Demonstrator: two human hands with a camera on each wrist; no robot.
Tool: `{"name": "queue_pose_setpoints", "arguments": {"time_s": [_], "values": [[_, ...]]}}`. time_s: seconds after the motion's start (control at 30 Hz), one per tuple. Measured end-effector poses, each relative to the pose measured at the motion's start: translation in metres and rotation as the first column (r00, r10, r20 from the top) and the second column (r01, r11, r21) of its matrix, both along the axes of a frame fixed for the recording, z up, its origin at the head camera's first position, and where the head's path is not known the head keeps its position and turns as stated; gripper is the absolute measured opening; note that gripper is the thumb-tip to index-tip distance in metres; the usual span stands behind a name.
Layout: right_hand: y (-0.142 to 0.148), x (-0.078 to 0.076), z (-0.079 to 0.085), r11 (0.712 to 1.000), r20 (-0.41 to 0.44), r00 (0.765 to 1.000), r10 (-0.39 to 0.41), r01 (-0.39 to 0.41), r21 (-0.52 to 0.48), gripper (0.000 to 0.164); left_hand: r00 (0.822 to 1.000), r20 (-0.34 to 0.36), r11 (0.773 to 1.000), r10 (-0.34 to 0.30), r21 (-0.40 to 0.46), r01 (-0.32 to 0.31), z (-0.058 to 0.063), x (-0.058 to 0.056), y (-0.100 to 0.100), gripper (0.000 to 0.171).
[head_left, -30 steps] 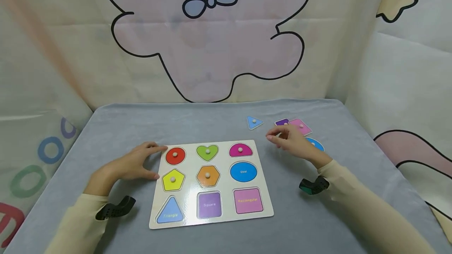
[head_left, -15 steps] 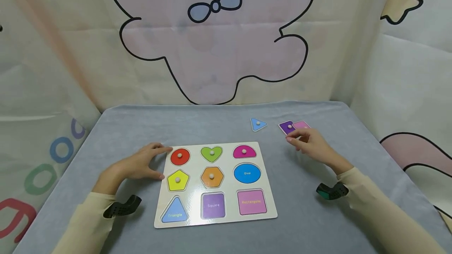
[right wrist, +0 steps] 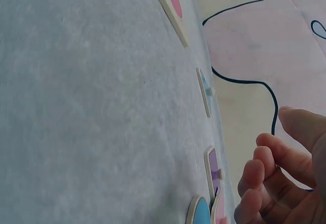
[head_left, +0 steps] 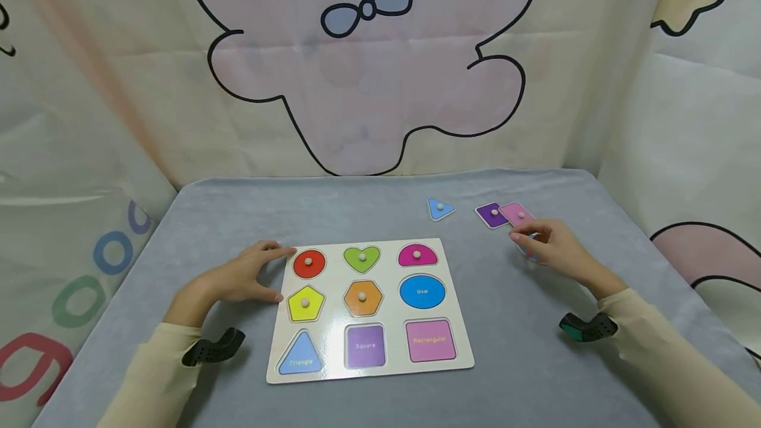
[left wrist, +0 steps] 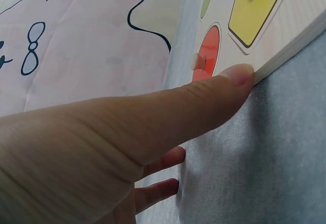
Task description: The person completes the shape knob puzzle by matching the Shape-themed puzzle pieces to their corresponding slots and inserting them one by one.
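Shape board [head_left: 391, 296], 5 of 9 filled; oval pc [right wrist: 202, 213] prob. in hand's sights

1. Board: lower ctr of head view, flat on grey surface [head_left: 505, 322]. In: red circle [head_left: 309, 264], green heart [head_left: 361, 257], magenta half-circle [head_left: 417, 255], yellow pentagon [head_left: 306, 304], orange hexagon [head_left: 363, 298]. Vacant: oval well [head_left: 422, 291], triangle well [head_left: 301, 355], square well [head_left: 365, 345], rectangle well [head_left: 431, 340].
2. Loose pcs, upper right of head view: blue triangle [head_left: 440, 209], set apart; purple square [head_left: 490, 215] & pink rectangle [head_left: 516, 212], corners meeting; oval pc just below, mostly hidden by fingers.
3. R hand [head_left: 553, 246]: right of ctr, over oval pc; fingers loosely curled, thumb & index parted, nothing held.
4. L hand [head_left: 240, 275]: left of ctr; fingers spread, thumb & index touching board's left edge, no grip. Seems to steady it.
5. Step (est.): reaching for oval pc. Next move calls for: pinch its knob (not visible), lift, carry left/down to oval well, match long axis, press flat.
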State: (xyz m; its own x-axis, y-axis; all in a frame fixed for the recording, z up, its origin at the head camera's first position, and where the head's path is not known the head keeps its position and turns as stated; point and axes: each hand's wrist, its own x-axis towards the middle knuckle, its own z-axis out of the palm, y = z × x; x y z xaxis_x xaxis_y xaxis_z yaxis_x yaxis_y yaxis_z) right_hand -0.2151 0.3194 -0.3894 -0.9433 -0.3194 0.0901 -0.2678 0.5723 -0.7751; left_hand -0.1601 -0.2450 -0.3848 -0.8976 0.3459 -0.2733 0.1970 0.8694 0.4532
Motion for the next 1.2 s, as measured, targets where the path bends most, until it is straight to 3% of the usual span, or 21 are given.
{"name": "queue_pose_setpoints", "arguments": {"time_s": [0.37,0.9,1.2], "values": [[0.023,-0.006,-0.003,0.990,-0.019,0.998,-0.068,0.070,0.125,0.028,1.000,0.011,1.000,0.014,-0.014,-0.014,0.000,-0.001,0.002,0.089],[0.046,-0.006,-0.021,0.989,-0.123,0.990,-0.073,0.087,0.119,0.018,1.000,0.015,1.000,0.013,-0.006,-0.013,0.001,-0.001,0.000,0.090],[0.050,-0.008,-0.022,0.968,-0.092,0.989,-0.115,0.132,0.212,0.023,1.000,0.019,1.000,0.014,-0.016,-0.014,0.002,-0.001,0.002,0.089]]}}
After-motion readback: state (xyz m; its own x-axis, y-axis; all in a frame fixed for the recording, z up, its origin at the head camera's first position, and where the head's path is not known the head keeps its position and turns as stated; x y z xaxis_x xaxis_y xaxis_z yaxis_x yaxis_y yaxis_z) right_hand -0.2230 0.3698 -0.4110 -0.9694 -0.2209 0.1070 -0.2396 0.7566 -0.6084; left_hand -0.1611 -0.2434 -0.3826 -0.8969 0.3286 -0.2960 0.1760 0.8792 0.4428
